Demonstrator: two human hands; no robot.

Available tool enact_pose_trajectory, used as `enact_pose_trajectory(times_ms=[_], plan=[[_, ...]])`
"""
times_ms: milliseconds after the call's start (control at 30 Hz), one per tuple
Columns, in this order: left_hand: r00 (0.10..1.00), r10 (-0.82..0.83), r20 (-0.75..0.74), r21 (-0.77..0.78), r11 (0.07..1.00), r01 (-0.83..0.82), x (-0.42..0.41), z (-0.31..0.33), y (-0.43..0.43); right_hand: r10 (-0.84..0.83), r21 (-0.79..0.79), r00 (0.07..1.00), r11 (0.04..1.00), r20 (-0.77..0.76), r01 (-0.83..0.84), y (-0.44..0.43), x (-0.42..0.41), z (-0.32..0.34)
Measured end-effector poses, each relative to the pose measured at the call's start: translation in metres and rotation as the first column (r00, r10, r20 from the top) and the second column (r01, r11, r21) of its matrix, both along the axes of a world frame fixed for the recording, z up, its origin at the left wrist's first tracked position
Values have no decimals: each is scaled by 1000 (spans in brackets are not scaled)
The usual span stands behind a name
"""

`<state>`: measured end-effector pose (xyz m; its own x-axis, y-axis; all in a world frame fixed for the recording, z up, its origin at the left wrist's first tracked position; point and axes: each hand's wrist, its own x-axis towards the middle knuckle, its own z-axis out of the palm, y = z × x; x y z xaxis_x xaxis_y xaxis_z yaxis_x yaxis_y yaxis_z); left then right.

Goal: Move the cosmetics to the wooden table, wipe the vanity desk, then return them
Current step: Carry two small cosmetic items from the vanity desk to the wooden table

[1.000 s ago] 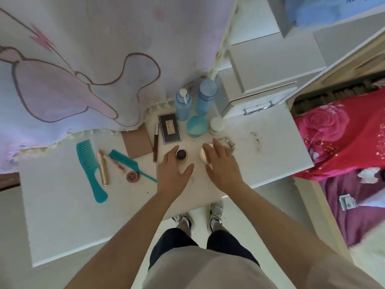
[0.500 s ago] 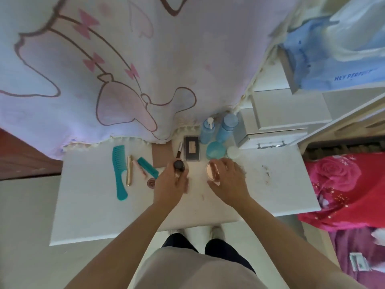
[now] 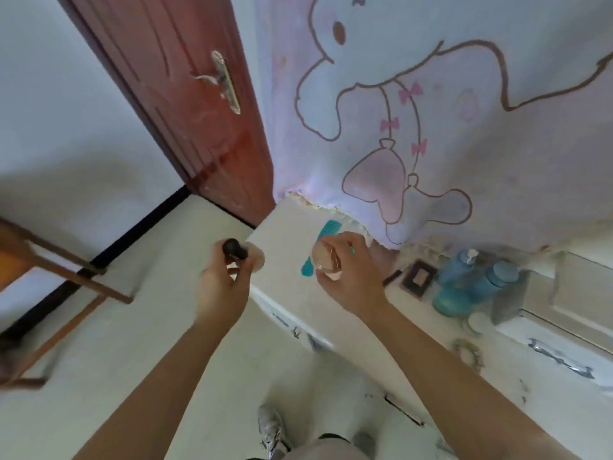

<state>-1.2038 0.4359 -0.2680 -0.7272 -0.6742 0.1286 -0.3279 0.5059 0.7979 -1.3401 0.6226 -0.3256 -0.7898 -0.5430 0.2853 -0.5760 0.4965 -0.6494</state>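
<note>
Only the one head view here, so here's what we've got from it.

We'd call this the first leg: carrying cosmetics off the vanity desk (image 3: pixel 282 237) toward the wooden table (image 3: pixel 11 263), which peeks in at the far left edge. Our left hand (image 3: pixel 222 287) has its fingers curled round a small dark-capped bottle (image 3: pixel 235 249), held out over the floor just past the desk's corner. Our right hand (image 3: pixel 351 280) pinches a round rose-gold compact (image 3: pixel 326 258) by its rim, up in the air above the desk top. Neither item touches a surface.

Next move, as we read it: turn left, cross the bit of floor, and set both down upright on the wooden table. The compact is only held at the edge, so it could slip if we swing it.

Plenty is left on the desk: a teal comb (image 3: pixel 326 229), a dark palette (image 3: pixel 418 277), a brown pencil (image 3: pixel 393 277), two blue bottles (image 3: pixel 459 265), a teal jar (image 3: pixel 447 302), a little white jar (image 3: pixel 477 322) and a hair tie (image 3: pixel 467 355). So wiping isn't close yet.

In the way? The cartoon curtain (image 3: pixel 431 111) hangs onto the desk's back edge, and the red door (image 3: pixel 185 94) sits between desk and table. The table's legs jut out low, so watch those.
</note>
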Motion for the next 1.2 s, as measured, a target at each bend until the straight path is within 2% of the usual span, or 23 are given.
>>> enact_pose_trajectory(times_ms=[200, 333, 433, 633, 900, 1067, 1200], plan=[[947, 307, -88, -99, 944, -315, 130, 53, -107, 302, -84, 941, 945, -154, -317, -159, 74, 54], [877, 458, -143, -115, 873, -475, 228, 77, -178, 425, -128, 874, 878, -235, -461, -276, 146, 77], [827, 536, -170, -147, 816, -559, 296, 88, -230, 505, -148, 817, 818, -280, -556, -356, 204, 89], [721, 659, -213, -94, 721, -687, 399, 97, -320, 628, -108, 711, 720, -317, -685, -479, 301, 101], [642, 728, -239, -66, 648, -759, 431, 88, -438, 698, -79, 648, 659, -305, -748, -614, 335, 85], [628, 746, -222, -125, 617, -777, 421, 71, -549, 720, -106, 629, 630, -294, -770, -727, 323, 68], [585, 784, -208, -152, 565, -811, 410, 83, -646, 727, -134, 634, 624, -262, -770, -830, 313, 80]])
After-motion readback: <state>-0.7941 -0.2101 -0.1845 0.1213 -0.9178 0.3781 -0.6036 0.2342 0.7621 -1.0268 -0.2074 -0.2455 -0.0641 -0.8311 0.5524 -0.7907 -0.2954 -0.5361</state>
